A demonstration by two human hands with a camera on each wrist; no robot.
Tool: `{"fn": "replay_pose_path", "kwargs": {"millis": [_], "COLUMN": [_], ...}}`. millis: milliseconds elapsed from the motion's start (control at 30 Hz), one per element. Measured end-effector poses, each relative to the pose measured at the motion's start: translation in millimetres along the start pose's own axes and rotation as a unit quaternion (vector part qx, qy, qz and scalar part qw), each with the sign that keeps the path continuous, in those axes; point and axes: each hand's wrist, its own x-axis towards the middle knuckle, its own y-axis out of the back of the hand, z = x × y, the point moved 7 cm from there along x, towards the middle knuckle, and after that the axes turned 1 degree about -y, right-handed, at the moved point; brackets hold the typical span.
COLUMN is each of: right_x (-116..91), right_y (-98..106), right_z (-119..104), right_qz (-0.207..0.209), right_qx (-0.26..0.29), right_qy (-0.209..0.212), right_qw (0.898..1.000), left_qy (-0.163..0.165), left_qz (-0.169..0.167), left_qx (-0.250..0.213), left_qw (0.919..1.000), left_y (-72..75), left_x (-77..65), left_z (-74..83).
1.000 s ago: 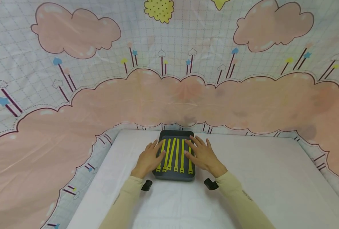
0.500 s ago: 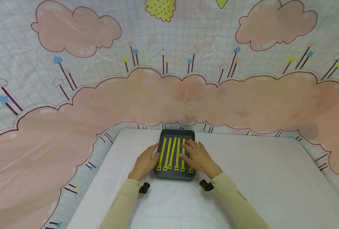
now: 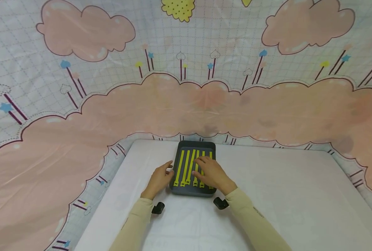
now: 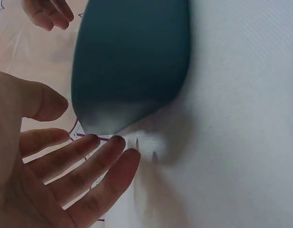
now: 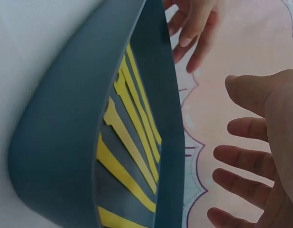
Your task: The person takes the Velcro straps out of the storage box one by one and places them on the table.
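A dark grey rectangular tray (image 3: pixel 192 191) lies on the table with several yellow slotted-end strap ties (image 3: pixel 179 169) side by side in it, running lengthwise. Beside the tray's left side is my left hand (image 3: pixel 158 179), fingers spread loosely and holding nothing. In the left wrist view its fingertips (image 4: pixel 130 159) come right up to a corner of the tray wall (image 4: pixel 132 52). My right hand (image 3: pixel 217 176) hovers over the right part of the tray, hiding parts of some ties. The right wrist view shows its fingers (image 5: pixel 244 159) loosely extended, above the rim and apart from the ties.
The table (image 3: pixel 283 195) has a white cover. Behind it hangs a patterned cloth backdrop (image 3: pixel 160 108) with pink clouds, close to the tray's far end. A black wrist device (image 3: pixel 158 208) sits under the left wrist, another black device (image 3: pixel 221 203) under the right.
My right hand has moved left, further over the tray. My left hand has drawn back from over the tray's left edge to beside it. The ties lie as before.
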Motion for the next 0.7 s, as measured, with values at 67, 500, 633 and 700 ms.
{"fn": "replay_pose_path", "kwargs": {"millis": [67, 500, 633, 700], "right_x": [1, 10, 13, 14], "right_y": [-2, -11, -16, -18], "right_z": [-1, -10, -12, -12], "right_qz": [-0.003, -0.015, -0.021, -0.027], "right_qx": [0.003, 0.017, 0.012, 0.009], "right_qy": [-0.003, -0.001, -0.001, -0.003], "right_qw": [1.0, 1.0, 1.0, 1.0], "left_qy": [-0.004, 0.011, 0.023, 0.026], "left_qz": [-0.003, -0.009, -0.009, -0.007], "left_qx": [-0.015, -0.112, -0.122, -0.126], "left_qw": [0.9999, 0.9936, 0.9922, 0.9917], "left_y": [-1.4, -7.2, -7.2, -6.9], "left_x": [-0.7, -2.5, -3.1, -3.0], "left_z": [-0.8, -12.3, -14.9, -15.2]}}
